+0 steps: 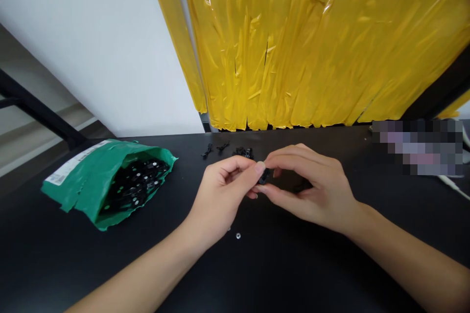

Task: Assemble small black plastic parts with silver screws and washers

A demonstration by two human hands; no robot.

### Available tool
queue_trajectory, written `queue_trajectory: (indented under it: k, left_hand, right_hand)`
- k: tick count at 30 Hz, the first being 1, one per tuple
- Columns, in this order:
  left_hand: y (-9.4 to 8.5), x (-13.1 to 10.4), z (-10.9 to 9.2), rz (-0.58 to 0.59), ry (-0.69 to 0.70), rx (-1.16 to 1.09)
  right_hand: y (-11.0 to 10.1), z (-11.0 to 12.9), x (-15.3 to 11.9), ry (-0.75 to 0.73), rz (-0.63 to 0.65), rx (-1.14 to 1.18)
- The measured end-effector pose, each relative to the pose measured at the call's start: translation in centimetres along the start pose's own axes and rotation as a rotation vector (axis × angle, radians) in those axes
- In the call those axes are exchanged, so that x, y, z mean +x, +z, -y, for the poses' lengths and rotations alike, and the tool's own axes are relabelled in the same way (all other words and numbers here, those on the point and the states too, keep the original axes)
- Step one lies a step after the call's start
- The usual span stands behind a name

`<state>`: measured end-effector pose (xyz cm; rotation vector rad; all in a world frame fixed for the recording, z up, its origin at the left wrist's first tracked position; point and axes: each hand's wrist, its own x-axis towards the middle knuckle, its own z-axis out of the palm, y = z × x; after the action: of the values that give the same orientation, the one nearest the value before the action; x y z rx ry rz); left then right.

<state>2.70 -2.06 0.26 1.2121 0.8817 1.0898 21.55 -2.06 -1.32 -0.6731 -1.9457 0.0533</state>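
Observation:
A small black part (263, 176) is pinched between my two hands above the table; its exact kind is too small and covered to make out. My left hand (231, 186) grips it with thumb and fingers from the left. From the right, my right hand (312, 183) closes its thumb and fingertips on the same part. Just behind my hands lies a little heap of black parts (242, 151), partly hidden by my left fingers. Nearer to me, a small silver ring-shaped piece (238, 235) rests on the table.
An opened green bag (81, 186) full of black parts with silver bits lies on the left of the black table (286, 264). Two thin black pieces (222, 146) sit toward the back. Yellow plastic strips (293, 58) hang behind. A blurred-out object and a white cable (453, 187) are at right.

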Motion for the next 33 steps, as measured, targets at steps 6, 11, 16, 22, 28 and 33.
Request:
queue_trajectory:
  k: [6, 11, 16, 22, 28, 33]
  left_hand:
    - [-0.2, 0.01, 0.31, 0.047, -0.009, -0.016]
    - [-0.38, -0.07, 0.48, 0.091, -0.008, -0.065]
    - [-0.41, -0.26, 0.52, 0.113, -0.047, -0.125]
    - [-0.49, -0.03, 0.65, 0.143, -0.116, -0.184]
    - [-0.52, -0.01, 0.44, 0.137, -0.1, -0.162]
    - [-0.71, 0.15, 0.07, 0.127, -0.071, -0.138]
  right_hand:
    - [-0.46, 0.26, 0.38, -0.012, 0.015, -0.033]
    - [-0.67, 0.42, 0.53, -0.031, 0.006, -0.047]
    - [-0.63, 0.35, 0.61, -0.052, 0.006, -0.053]
    - [-0.91, 0.4, 0.58, -0.071, 0.013, -0.101]
    - [-0.87, 0.26, 0.31, -0.068, -0.008, -0.117]
    - [-0.38, 0.1, 0.33, -0.052, -0.011, -0.094]
